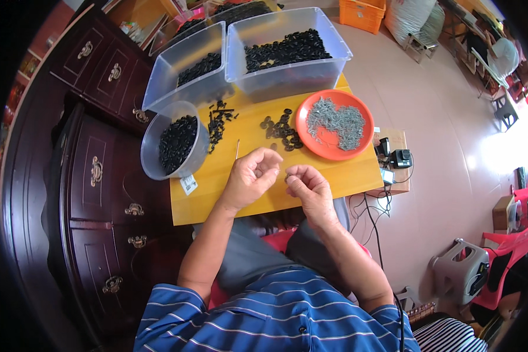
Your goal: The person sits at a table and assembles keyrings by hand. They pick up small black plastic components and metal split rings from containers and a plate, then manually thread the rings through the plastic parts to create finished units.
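Observation:
Over the near part of the yellow tabletop (340, 179), my two hands are close together but apart. My left hand (253, 177) is cupped, its thumb clear of its bent fingers, and nothing shows plainly in the palm. With thumb and forefinger pressed together, my right hand (309, 190) pinches something small and dark, too tiny to name. Beyond the hands lies a loose group of small black oval pieces (288, 132). An orange-red plate (366, 138) of grey metal screws (351, 120) stands to their right. Short black rod-like parts (217, 123) are scattered at the left.
A clear round tub (148, 155) of black pieces stands at the left edge. Two clear plastic bins (287, 82) with more black parts fill the back. A thin stick (237, 148) shows beside my left hand. Dark drawers (94, 170) border the left; a cardboard box (398, 141) with cables is at right.

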A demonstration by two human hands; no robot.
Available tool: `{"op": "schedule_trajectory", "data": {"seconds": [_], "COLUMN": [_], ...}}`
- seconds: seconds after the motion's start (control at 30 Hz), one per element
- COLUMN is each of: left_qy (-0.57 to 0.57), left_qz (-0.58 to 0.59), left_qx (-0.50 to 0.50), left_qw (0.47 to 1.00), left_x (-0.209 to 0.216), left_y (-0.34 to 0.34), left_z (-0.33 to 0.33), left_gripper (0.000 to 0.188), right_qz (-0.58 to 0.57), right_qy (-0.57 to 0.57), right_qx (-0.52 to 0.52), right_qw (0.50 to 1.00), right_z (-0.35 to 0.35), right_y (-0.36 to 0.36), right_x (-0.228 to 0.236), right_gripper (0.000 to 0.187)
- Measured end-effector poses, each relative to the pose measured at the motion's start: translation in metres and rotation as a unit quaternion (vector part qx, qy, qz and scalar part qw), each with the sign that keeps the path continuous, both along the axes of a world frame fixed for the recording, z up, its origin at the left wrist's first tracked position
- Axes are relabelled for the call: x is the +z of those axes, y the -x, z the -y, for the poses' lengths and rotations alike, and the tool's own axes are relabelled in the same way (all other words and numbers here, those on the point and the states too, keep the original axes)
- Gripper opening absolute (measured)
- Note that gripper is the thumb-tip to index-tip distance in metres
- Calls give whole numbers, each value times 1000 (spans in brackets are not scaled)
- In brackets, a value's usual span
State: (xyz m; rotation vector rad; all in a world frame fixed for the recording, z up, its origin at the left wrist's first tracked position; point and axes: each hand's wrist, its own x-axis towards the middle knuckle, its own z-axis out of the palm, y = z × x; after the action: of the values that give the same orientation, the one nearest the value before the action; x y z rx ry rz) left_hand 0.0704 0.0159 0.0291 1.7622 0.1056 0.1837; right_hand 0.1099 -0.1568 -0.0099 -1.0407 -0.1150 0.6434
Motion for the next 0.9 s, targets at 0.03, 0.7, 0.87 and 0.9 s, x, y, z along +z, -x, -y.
{"op": "schedule_trajectory", "data": {"seconds": [0.03,0.7,0.87,0.9], "left_qy": [-25,-147,-161,-158], "left_qz": [-12,5,15,13], "left_qx": [-10,-24,-32,-36], "left_qw": [1000,989,986,987], "left_x": [-1,10,14,14], "left_y": [4,15,13,12], "left_z": [-2,4,7,7], "left_gripper": [18,28,29,29], "right_qz": [14,99,122,118], "right_qy": [2,71,101,101], "right_qx": [-1,-2,-8,-9], "right_qw": [1000,992,987,988], "right_z": [-1,-6,-4,-4], "right_y": [0,6,4,4], "right_x": [-1,-6,-10,-10], "right_gripper": [18,15,15,15]}}
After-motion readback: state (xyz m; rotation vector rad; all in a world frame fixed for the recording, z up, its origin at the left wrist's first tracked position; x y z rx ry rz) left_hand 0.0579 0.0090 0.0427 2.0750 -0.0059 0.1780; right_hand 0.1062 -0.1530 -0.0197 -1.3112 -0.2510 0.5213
